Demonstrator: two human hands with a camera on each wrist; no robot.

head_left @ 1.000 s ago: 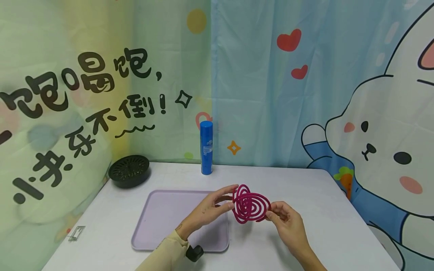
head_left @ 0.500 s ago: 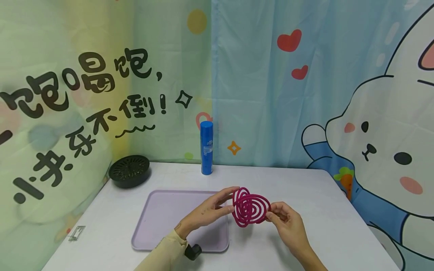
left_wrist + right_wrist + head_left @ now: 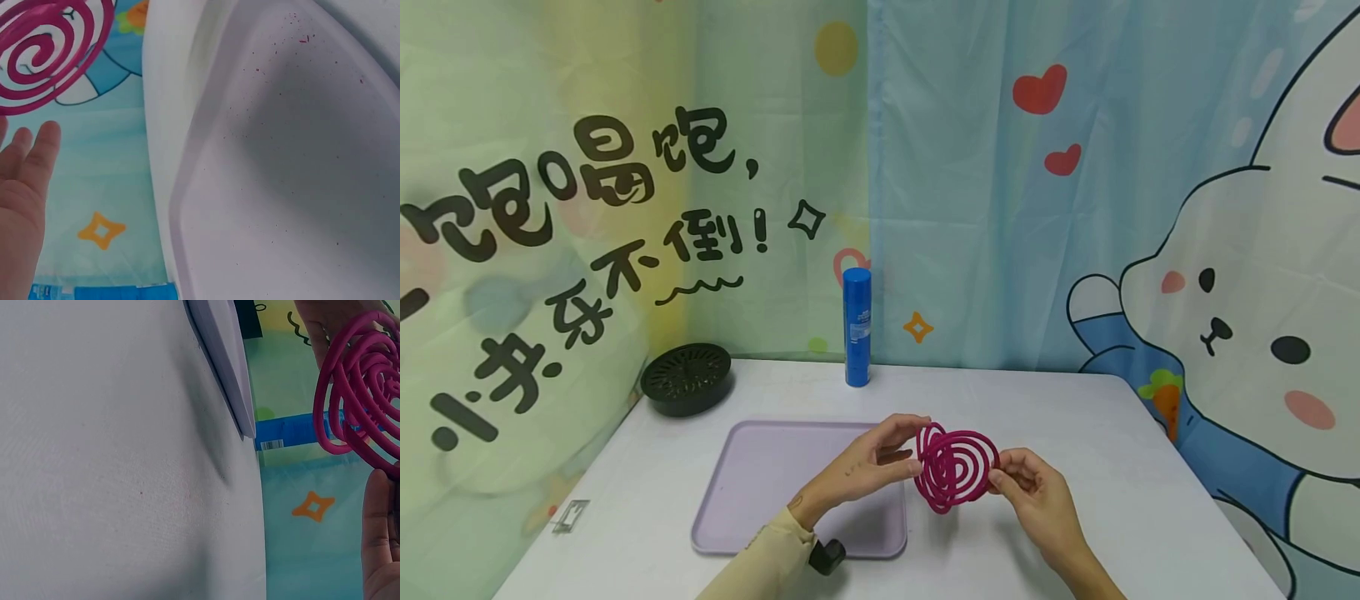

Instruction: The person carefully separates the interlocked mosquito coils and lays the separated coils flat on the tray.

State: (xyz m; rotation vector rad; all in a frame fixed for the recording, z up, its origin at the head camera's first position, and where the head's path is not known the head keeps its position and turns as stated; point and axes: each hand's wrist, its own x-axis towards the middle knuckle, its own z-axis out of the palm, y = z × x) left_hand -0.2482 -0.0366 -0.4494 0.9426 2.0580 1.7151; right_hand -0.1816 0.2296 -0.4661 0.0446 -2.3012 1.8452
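Observation:
Two magenta mosquito coils (image 3: 958, 468), nested in each other, hang above the table between both hands. Their spirals overlap at an angle, the left one turned more edge-on in the head view. My left hand (image 3: 868, 462) holds the left coil by its edge, thumb low and index finger at the top. In the left wrist view, other fingers (image 3: 44, 156) of that hand lie straight just below a spiral. At the right rim, my right hand (image 3: 1037, 500) pinches the coil between thumb and fingers. The right wrist view shows the coils (image 3: 362, 394) above the right fingers.
A lilac tray (image 3: 760, 483) lies under the left forearm, with small magenta crumbs on it. Behind stands a blue spray can (image 3: 857, 333). A black round slotted holder (image 3: 687, 379) sits at the back left, and a small metal stand (image 3: 571, 517) at the left edge.
The left coil has tilted and dropped slightly against the other, its top edge lower now. My left hand has shifted a little down with it; the right hand stays nearly still.

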